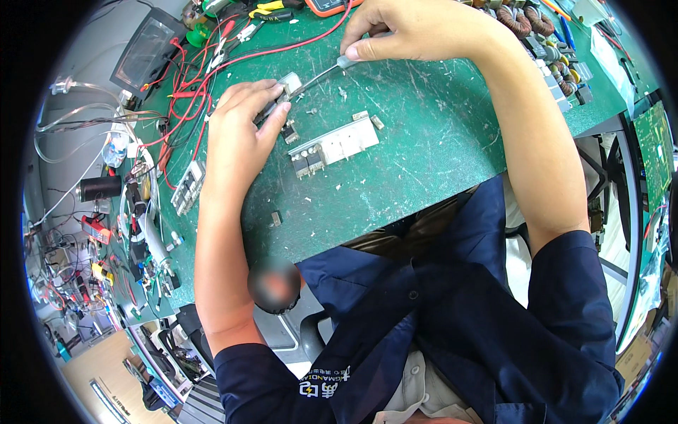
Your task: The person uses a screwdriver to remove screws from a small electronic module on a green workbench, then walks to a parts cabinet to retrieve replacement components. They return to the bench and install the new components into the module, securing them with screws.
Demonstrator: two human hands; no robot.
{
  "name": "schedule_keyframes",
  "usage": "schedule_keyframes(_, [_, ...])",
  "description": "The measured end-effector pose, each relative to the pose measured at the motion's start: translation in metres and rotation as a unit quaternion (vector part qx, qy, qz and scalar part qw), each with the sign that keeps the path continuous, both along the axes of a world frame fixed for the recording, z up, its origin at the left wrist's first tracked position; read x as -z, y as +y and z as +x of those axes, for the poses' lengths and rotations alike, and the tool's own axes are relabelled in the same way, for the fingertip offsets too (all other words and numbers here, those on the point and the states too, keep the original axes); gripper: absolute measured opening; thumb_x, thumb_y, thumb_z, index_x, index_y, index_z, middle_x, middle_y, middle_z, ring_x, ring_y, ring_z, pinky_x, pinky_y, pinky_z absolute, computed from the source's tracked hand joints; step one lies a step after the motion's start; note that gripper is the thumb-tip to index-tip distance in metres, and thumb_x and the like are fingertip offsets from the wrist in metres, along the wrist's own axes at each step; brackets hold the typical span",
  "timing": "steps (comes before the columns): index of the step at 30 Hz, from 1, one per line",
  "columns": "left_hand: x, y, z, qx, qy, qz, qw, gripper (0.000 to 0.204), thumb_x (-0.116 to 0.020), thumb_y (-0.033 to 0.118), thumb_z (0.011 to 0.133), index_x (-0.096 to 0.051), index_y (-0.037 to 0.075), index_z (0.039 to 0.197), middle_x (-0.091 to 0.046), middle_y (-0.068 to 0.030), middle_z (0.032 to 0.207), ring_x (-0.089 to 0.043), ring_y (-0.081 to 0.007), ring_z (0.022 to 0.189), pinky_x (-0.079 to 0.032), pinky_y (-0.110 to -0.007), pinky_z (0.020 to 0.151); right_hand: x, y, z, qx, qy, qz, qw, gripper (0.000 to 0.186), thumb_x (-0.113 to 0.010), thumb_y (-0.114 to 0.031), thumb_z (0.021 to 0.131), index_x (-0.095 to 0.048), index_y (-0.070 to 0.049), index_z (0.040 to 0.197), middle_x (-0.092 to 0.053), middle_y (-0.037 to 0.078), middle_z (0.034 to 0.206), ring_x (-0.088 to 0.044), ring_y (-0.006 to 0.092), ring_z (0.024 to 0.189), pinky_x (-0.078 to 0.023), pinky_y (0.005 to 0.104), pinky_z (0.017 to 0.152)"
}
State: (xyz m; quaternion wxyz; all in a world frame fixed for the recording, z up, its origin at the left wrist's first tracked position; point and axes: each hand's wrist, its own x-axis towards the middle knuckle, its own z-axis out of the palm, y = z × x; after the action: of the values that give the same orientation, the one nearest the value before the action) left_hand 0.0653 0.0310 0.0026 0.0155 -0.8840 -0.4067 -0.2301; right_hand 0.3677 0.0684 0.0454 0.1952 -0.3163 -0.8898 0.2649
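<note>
My left hand (244,113) is closed on a small silvery heatsink (290,83), pinning it to the green work mat. Fingers cover most of that piece. In my right hand (385,32) is the handle of a screwdriver (321,76), its thin shaft slanting down to the left. The tip meets or nearly meets the heatsink; contact is too small to tell. Just below my left fingers lies a black transistor (289,131). Closer to me, a longer silvery heatsink (347,143) with black transistors along its left part rests on the mat, touched by neither hand.
Red and black test leads (191,95) tangle at the left, beside another heatsink with parts (188,189). Yellow-handled pliers (270,8) and an orange-edged meter (328,6) lie at the far edge. Copper coils (514,22) crowd the far right. Small scraps dot the green mat (438,134).
</note>
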Motion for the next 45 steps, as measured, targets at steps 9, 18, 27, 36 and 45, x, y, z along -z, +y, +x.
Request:
schedule_keyframes(9, [0.000,-0.005,-0.006,-0.001,0.020,0.018,1.000,0.024,-0.076,0.009,0.088,-0.075,-0.001,0.110,-0.075,-0.0158,0.116,-0.070,-0.0317,0.109,-0.054,-0.039,0.096,0.018,0.005,-0.009,-0.035,-0.005,-0.006,0.999,0.027,-0.065,-0.022,0.097,-0.071,0.003,0.106,-0.072,0.021,0.098,-0.070,0.0344,0.092,-0.053,0.0420,0.082])
schedule_keyframes(18, [-0.001,-0.005,-0.003,0.006,0.034,0.038,0.999,0.023,-0.074,0.010,0.088,-0.075,0.000,0.109,-0.075,-0.0157,0.115,-0.069,-0.0342,0.107,-0.055,-0.042,0.094,0.024,0.004,-0.007,-0.027,-0.007,0.017,0.999,0.025,-0.064,-0.021,0.098,-0.070,0.002,0.105,-0.072,0.018,0.094,-0.069,0.0325,0.085,-0.053,0.0419,0.078])
schedule_keyframes(27, [0.000,-0.015,0.003,-0.028,0.080,0.082,0.993,0.022,-0.073,0.014,0.091,-0.075,0.006,0.110,-0.075,-0.0112,0.116,-0.070,-0.0318,0.108,-0.056,-0.040,0.094,0.041,-0.001,-0.011,0.017,-0.035,0.063,0.997,0.028,-0.062,-0.023,0.103,-0.070,-0.001,0.119,-0.074,0.015,0.109,-0.071,0.0288,0.103,-0.055,0.0395,0.093])
schedule_keyframes(36, [0.000,-0.015,0.002,-0.057,0.038,0.074,0.995,0.019,-0.069,0.014,0.094,-0.074,0.006,0.111,-0.076,-0.0137,0.109,-0.073,-0.0315,0.100,-0.058,-0.041,0.086,0.036,-0.004,-0.022,0.010,-0.047,0.053,0.997,0.028,-0.060,-0.019,0.103,-0.072,-0.003,0.123,-0.073,0.016,0.120,-0.069,0.0313,0.113,-0.053,0.0403,0.101])
schedule_keyframes(45, [-0.005,-0.013,-0.009,-0.100,-0.040,-0.009,0.994,0.019,-0.068,0.019,0.097,-0.075,0.007,0.110,-0.075,-0.0167,0.099,-0.072,-0.0362,0.090,-0.057,-0.043,0.079,0.029,-0.006,-0.024,-0.002,-0.040,0.025,0.999,0.029,-0.061,-0.020,0.103,-0.072,-0.004,0.124,-0.073,0.016,0.121,-0.069,0.0317,0.113,-0.053,0.0409,0.101])
